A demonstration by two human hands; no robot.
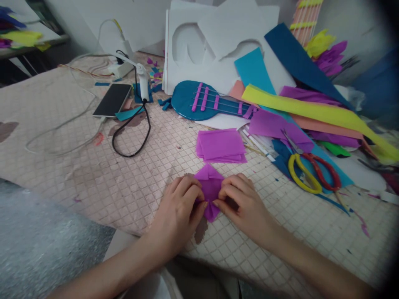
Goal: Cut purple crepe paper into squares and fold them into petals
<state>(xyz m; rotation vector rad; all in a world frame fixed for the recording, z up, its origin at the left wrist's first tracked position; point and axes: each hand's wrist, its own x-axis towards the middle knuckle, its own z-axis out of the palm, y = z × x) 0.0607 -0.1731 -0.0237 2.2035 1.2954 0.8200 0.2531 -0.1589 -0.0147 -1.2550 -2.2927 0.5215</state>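
Observation:
A piece of purple crepe paper [211, 187] lies on the table near its front edge, with its top and bottom corners showing as points and a crease near the top. My left hand [181, 203] pinches its left side between thumb and fingers. On the opposite side, my right hand [241, 201] is closed on the paper's edge, thumb tip near the lower fold. Just beyond both hands rests a small stack of purple paper rectangles [221, 145]. Farther back is a blue guitar-shaped craft piece [195, 99] with purple strips and thin strings.
Scissors [307, 170] with yellow and red handles lie at right, beside layered paper strips [311, 110] in yellow, teal and purple. At left are a phone [112, 100], a white glue gun [143, 81] and looping cables [131, 155]. White cut-out boards [187, 45] lean behind.

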